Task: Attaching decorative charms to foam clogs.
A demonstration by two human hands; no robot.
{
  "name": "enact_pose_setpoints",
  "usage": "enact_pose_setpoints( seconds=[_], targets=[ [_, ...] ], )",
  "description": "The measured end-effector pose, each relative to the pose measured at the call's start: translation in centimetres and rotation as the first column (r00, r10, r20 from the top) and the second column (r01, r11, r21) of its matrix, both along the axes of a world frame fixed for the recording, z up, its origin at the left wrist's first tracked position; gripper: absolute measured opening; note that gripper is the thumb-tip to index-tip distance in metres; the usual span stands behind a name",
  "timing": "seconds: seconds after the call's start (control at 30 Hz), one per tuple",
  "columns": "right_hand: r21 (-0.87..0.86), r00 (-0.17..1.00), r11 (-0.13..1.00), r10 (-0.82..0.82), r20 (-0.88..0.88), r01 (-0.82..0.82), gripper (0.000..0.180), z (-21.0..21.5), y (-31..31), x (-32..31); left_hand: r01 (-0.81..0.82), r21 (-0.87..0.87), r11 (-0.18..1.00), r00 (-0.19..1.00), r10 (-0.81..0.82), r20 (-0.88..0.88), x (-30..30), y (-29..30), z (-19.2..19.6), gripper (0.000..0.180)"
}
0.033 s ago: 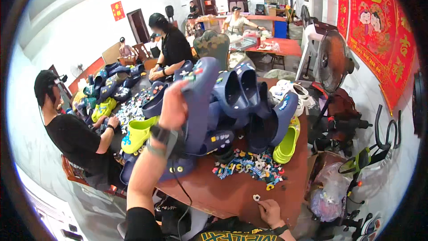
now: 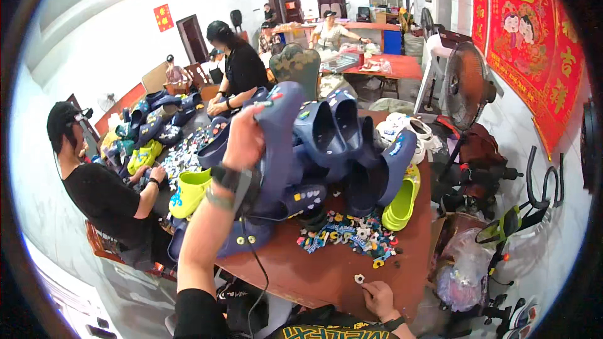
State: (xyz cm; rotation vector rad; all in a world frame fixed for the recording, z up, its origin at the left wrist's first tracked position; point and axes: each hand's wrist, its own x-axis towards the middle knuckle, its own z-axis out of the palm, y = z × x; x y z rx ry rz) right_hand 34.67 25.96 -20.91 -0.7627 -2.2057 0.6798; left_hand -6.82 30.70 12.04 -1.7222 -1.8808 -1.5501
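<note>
**Clog raised, charm waiting at the table edge**

Head view: the left hand (image 2: 244, 141) grips a dark blue clog (image 2: 276, 144), lifted above the table (image 2: 326, 273). The right hand (image 2: 379, 298), fingers loosely curled, rests beside a small white charm (image 2: 358, 279). Loose charms (image 2: 352, 233) remain unfitted, it seems.

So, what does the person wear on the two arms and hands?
Both hands are bare, without gloves. The left hand has a black band around the wrist, and a thin black cable hangs down from it. The right hand has a dark band at the wrist. No sleeves cover the forearms.
</note>
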Motion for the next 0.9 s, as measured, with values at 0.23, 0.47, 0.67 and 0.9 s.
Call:
enact_pose_setpoints(
  seconds=[0.23,0.47,0.67,0.9],
  targets=[
    [-0.031,0.999,0.999,-0.032,0.028,0.032,0.015,-0.3,0.2,0.4,0.441,0.077,0.894,0.364,-0.257,0.895,-3.1,9.9,-1.0,0.015],
    [-0.033,0.999,0.999,-0.028,0.034,0.029,0.013,-0.7,0.0,0.5,0.308,-0.358,0.882,0.841,-0.076,0.535,-3.3,9.3,-3.4,0.05],
    [-0.117,0.999,0.992,0.044,-0.007,-0.045,0.012,-0.4,0.8,0.9,-0.036,0.171,0.985,0.806,0.129,-0.578,5.8,9.2,-2.1,0.036],
    [-0.33,0.983,0.936,0.073,-0.168,-0.126,0.008,0.0,1.3,1.6,0.312,-0.491,0.813,0.852,-0.469,-0.235,15.5,16.0,-10.3,0.031]
  ],
)
